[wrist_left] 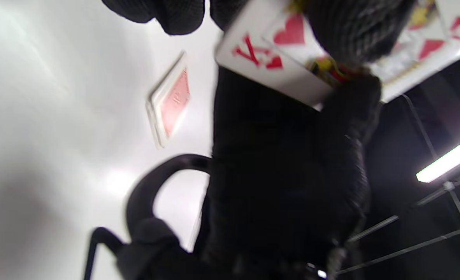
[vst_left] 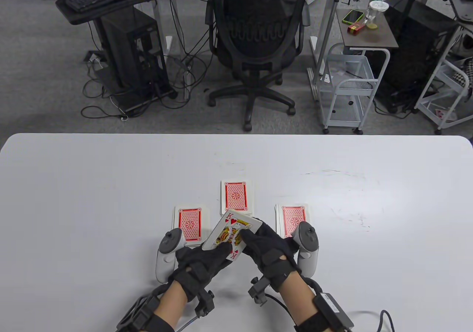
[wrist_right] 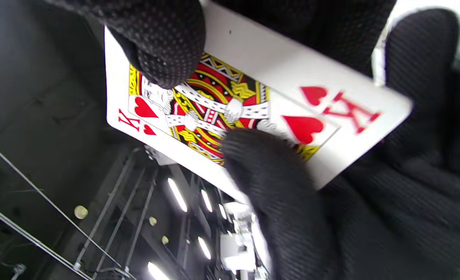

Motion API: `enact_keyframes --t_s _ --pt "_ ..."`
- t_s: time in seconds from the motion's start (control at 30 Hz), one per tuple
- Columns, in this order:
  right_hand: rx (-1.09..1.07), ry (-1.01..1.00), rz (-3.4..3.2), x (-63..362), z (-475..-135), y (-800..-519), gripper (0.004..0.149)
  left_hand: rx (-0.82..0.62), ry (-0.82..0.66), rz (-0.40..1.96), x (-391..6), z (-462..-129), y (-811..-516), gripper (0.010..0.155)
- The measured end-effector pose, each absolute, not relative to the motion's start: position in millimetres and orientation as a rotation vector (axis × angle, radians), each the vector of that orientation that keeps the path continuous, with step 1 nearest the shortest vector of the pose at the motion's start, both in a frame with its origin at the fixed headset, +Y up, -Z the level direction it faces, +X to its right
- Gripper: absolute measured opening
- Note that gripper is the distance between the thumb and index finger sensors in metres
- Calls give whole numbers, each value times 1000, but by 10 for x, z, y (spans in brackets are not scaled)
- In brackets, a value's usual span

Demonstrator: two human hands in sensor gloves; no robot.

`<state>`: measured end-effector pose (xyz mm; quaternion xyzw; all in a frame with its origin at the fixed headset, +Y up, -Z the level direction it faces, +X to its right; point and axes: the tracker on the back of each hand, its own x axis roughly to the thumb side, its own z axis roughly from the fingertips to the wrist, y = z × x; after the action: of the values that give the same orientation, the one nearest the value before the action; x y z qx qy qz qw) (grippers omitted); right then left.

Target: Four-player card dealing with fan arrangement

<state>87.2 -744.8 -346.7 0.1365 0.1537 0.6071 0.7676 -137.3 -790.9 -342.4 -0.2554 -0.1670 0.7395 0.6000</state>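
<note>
Both hands hold a face-up king of hearts (vst_left: 231,233) just above the table near its front edge; I cannot tell whether more cards lie under it. My left hand (vst_left: 218,251) grips its near left corner, my right hand (vst_left: 252,236) grips its right side with the thumb on the face. The card fills the right wrist view (wrist_right: 234,109) and shows at the top of the left wrist view (wrist_left: 276,58). Three face-down red-backed piles lie on the table: left (vst_left: 189,224), middle (vst_left: 237,196), right (vst_left: 292,216).
The white table (vst_left: 111,184) stretches far to both sides and beyond the piles. A face-down pile shows in the left wrist view (wrist_left: 171,103). Behind the table's far edge stand an office chair (vst_left: 257,43) and a white cart (vst_left: 349,84).
</note>
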Motion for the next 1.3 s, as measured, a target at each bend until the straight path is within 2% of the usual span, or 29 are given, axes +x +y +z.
enact_keyframes --t_s 0.1,0.23,0.3,0.4,0.47,0.5,0.57,0.63,0.7,0.73,0.8,0.87,0.97,1.1,1.13,1.2,1.23,1.3 --pt "267 312 1525 953 -3479 -7325 45 -577 -411 1772 -1388 -3416 -7885 61" --pt "392 133 2019 1080 -3464 -6918 69 -555 -483 1750 -1412 -3423 -7792 55" --pt "475 -32 2062 1074 -3452 -6716 71 -568 -509 1728 -1395 -3414 -7744 55" --pt "464 -120 2020 973 -3444 -6531 63 -535 -509 1650 -1369 -3383 -7680 55" --pt "429 -209 2073 883 -3443 -6439 45 -498 -488 1652 -1367 -3366 -7643 55" --pt "402 -247 2117 847 -3446 -6398 40 -498 -479 1654 -1378 -3355 -7632 56" --pt "486 -221 2146 783 -3477 -6348 38 -485 -473 1628 -1404 -3349 -7612 58" --pt "589 -188 2078 748 -3507 -6342 38 -515 -506 1610 -1438 -3347 -7597 55" --pt "520 -121 2041 757 -3537 -6400 41 -506 -506 1633 -1467 -3342 -7597 53" --pt "498 -110 2050 774 -3542 -6425 46 -498 -507 1641 -1476 -3342 -7601 53" --pt "398 -175 2078 824 -3548 -6502 54 -488 -502 1699 -1491 -3348 -7600 53" --pt "402 -183 2072 831 -3550 -6542 44 -469 -486 1698 -1504 -3351 -7596 53" --pt "490 -189 1944 803 -3561 -6562 39 -458 -469 1717 -1526 -3354 -7636 52" --pt "496 -160 1988 817 -3573 -6554 41 -446 -457 1730 -1542 -3357 -7646 53" --pt "450 -153 1992 836 -3573 -6582 45 -445 -464 1733 -1535 -3353 -7639 53" --pt "368 -114 2015 877 -3586 -6635 62 -429 -470 1783 -1534 -3341 -7627 53" --pt "345 -78 2040 898 -3592 -6666 62 -417 -465 1803 -1538 -3332 -7612 53" --pt "346 -65 1997 881 -3603 -6730 53 -390 -460 1790 -1551 -3326 -7594 53"
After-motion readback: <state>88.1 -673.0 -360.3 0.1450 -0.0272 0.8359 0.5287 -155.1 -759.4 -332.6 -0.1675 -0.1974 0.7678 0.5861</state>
